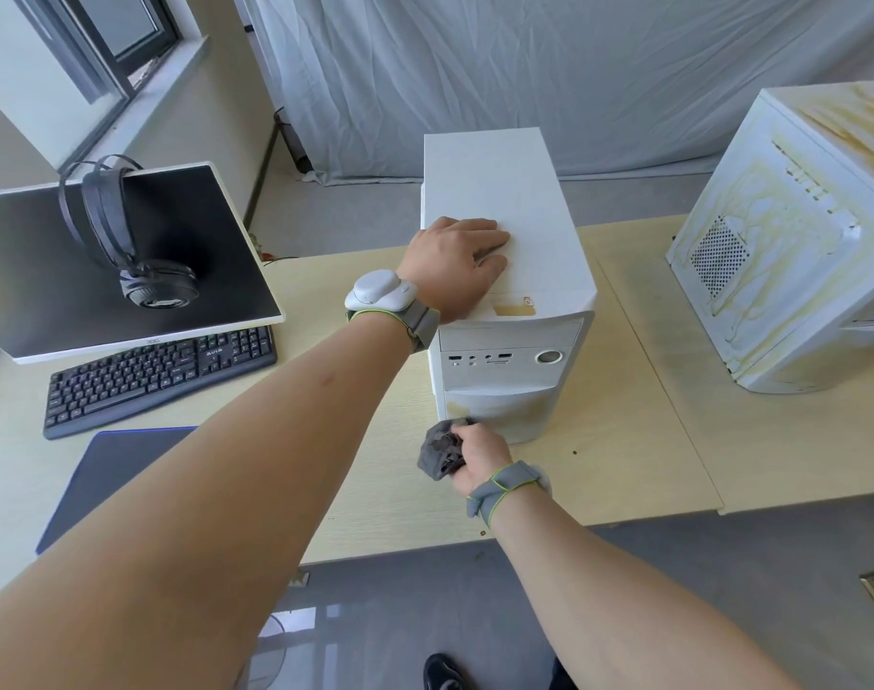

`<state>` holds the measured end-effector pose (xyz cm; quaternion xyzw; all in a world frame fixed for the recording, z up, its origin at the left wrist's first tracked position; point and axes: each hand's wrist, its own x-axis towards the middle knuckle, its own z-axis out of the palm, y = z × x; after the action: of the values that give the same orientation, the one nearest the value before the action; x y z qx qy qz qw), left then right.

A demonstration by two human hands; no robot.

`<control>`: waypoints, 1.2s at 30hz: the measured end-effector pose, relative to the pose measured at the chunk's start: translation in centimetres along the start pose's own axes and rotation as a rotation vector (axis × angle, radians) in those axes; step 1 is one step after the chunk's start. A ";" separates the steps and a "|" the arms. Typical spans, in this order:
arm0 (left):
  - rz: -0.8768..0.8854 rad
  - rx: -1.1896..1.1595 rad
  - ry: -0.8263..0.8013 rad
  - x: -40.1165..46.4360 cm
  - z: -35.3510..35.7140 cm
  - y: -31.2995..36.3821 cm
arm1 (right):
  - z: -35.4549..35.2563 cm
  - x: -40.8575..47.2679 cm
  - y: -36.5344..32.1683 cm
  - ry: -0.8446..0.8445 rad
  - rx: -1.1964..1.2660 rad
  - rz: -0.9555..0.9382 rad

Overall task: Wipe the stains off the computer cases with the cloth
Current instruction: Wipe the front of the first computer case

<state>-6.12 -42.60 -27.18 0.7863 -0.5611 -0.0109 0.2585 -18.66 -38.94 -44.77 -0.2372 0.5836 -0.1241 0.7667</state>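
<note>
Left hand [455,263] lay flat on the centre case [504,231] top, right hand [477,455] gripped the cloth [437,448] w/ curled fingers by the stained lower front; hard scrubbing could've slid the case.

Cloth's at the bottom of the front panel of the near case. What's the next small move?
Probably rub the grey cloth in the right hand rightward across the yellowish stain on the near case's lower front; the left hand on top steadies it.
</note>
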 end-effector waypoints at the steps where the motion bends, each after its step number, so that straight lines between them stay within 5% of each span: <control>1: 0.003 -0.002 -0.006 0.0 0.0 0.0 | 0.2 -0.1 0.0 0.019 0.029 -0.008; 10: 0.004 0.009 -0.007 0.0 0.1 -0.1 | 0.2 -0.3 0.0 -0.081 0.159 -0.133; 23: -0.016 -0.014 -0.040 0.2 0.1 -0.2 | -1.0 -2.0 -1.7 -0.161 0.203 -0.075; 36: -0.042 0.017 -0.023 0.3 0.1 0.1 | -8.5 0.3 -4.8 0.001 0.107 -0.096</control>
<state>-6.18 -42.93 -27.17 0.8000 -0.5474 -0.0206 0.2449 -26.32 -45.05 -44.30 -0.2234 0.5643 -0.1921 0.7712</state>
